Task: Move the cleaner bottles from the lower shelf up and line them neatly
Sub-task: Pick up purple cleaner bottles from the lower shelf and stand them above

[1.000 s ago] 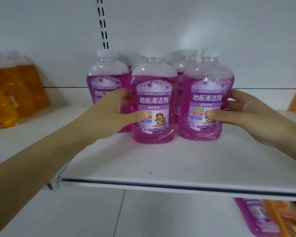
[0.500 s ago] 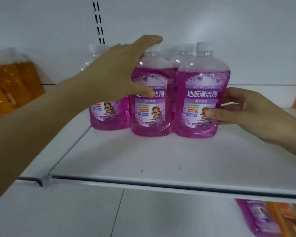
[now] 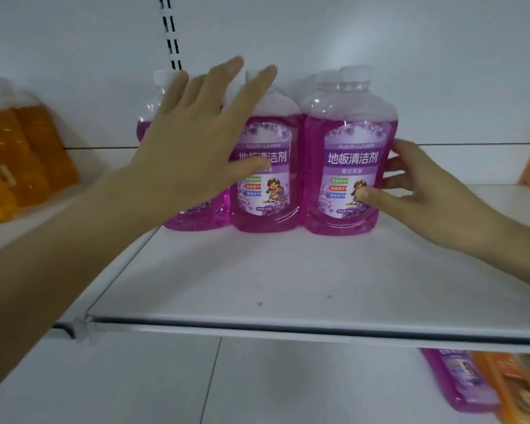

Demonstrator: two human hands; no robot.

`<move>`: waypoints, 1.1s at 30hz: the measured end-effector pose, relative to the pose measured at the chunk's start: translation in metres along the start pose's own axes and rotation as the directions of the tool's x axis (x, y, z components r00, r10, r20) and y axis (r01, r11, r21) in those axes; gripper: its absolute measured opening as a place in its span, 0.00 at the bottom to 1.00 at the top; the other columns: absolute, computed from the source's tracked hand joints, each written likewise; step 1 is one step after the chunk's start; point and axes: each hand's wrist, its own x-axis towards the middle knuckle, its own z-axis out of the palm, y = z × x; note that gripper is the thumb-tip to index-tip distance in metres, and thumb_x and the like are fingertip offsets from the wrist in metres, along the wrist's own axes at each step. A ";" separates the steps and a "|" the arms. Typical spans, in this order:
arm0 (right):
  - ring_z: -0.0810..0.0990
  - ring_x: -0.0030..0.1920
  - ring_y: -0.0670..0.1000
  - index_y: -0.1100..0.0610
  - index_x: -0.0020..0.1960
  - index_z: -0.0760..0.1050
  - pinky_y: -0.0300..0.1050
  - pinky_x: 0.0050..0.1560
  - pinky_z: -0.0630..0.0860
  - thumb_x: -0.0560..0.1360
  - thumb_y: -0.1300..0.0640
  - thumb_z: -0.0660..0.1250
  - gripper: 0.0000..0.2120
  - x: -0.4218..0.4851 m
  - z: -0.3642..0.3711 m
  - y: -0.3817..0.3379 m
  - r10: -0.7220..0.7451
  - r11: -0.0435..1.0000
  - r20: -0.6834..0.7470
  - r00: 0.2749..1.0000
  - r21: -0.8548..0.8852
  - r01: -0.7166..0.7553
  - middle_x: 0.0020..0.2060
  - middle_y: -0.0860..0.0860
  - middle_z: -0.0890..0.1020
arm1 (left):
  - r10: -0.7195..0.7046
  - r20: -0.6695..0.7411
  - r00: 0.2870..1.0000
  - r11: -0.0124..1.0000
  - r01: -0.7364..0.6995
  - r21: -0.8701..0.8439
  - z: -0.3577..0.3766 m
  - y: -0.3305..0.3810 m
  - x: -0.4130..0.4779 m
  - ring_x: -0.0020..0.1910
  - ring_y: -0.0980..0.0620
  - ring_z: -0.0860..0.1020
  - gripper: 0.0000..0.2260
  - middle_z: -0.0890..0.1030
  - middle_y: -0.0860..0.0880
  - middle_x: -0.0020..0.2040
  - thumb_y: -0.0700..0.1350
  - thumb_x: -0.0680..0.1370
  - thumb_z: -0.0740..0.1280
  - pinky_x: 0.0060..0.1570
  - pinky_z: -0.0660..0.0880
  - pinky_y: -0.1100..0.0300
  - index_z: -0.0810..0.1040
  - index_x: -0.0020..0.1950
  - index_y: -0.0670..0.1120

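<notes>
Three purple cleaner bottles stand close side by side near the back of the white upper shelf (image 3: 288, 286). The middle bottle (image 3: 265, 191) is near 12 o'clock in the view. The left bottle (image 3: 199, 220) is at its 9 o'clock and the right bottle (image 3: 346, 166) is at its 3 o'clock. The back bottles (image 3: 323, 84) stand behind them, and only their white caps and clear tops show.

The left hand (image 3: 196, 139) is up in front of the left bottle and the middle bottle. Its fingers are straight and spread apart, and it holds nothing. It is not clear if it touches a bottle. The right hand (image 3: 419, 185) holds the right bottle from its 3 o'clock side. Its thumb presses on the front label and its fingers curl round the side.

Orange bottles (image 3: 19, 154) stand at 9 o'clock in the view, well apart from the purple ones. Under the upper shelf, at 5 o'clock, a lower purple bottle (image 3: 453, 384) shows just beside an orange pack (image 3: 508, 390).
</notes>
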 end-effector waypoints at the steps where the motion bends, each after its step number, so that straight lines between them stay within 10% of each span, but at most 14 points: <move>1: 0.76 0.53 0.42 0.53 0.74 0.53 0.34 0.47 0.77 0.65 0.42 0.66 0.42 -0.003 0.002 0.001 -0.070 0.992 -0.067 0.995 -0.108 0.063 0.60 0.44 0.71 | 0.079 -0.058 0.995 0.996 -0.076 0.054 0.002 0.002 -0.007 0.68 0.33 0.64 0.37 0.63 0.35 0.72 0.64 0.71 0.61 0.66 0.57 0.35 0.58 0.75 0.49; 5: 0.65 0.67 0.61 0.58 0.75 0.51 0.56 0.59 0.73 0.74 0.45 0.65 0.38 -0.003 -0.002 0.007 -0.537 0.652 -0.047 0.842 -0.657 0.379 0.71 0.62 0.55 | 0.308 -0.087 0.947 0.922 -0.275 0.271 0.021 0.003 -0.032 0.71 0.37 0.61 0.37 0.63 0.37 0.73 0.62 0.67 0.67 0.64 0.58 0.32 0.63 0.72 0.51; 13: 0.67 0.64 0.69 0.52 0.73 0.58 0.64 0.49 0.77 0.77 0.49 0.57 0.26 -0.005 0.015 0.002 -0.529 0.552 -0.015 0.849 -0.766 0.330 0.73 0.66 0.54 | 0.332 -0.087 0.939 0.890 -0.281 0.358 0.032 -0.012 -0.037 0.72 0.39 0.59 0.44 0.61 0.39 0.74 0.65 0.64 0.71 0.64 0.55 0.32 0.58 0.75 0.52; 20: 0.62 0.68 0.70 0.54 0.72 0.60 0.64 0.66 0.64 0.79 0.48 0.59 0.24 -0.012 0.005 -0.001 -0.583 0.420 0.045 0.811 -0.838 0.349 0.70 0.70 0.58 | 0.327 -0.123 0.937 0.931 -0.298 0.209 0.022 -0.003 -0.041 0.71 0.35 0.61 0.35 0.63 0.38 0.73 0.60 0.68 0.66 0.63 0.53 0.30 0.61 0.73 0.50; 30: 0.65 0.69 0.60 0.58 0.71 0.65 0.52 0.67 0.63 0.80 0.53 0.56 0.20 -0.087 -0.026 -0.010 -0.536 0.665 -0.013 0.844 -0.623 0.412 0.72 0.63 0.60 | 0.118 -0.195 0.974 0.960 -0.162 -0.227 -0.020 0.085 -0.057 0.72 0.40 0.62 0.21 0.66 0.42 0.72 0.50 0.79 0.58 0.68 0.60 0.36 0.67 0.71 0.44; 33: 0.64 0.70 0.58 0.58 0.71 0.64 0.50 0.68 0.62 0.80 0.55 0.57 0.20 -0.133 -0.036 0.001 -0.453 0.777 -0.096 0.886 -0.530 0.339 0.72 0.61 0.61 | -0.052 -0.179 0.983 0.912 -0.027 -0.409 -0.024 0.137 -0.073 0.72 0.45 0.61 0.20 0.67 0.43 0.71 0.46 0.80 0.56 0.73 0.52 0.57 0.67 0.71 0.41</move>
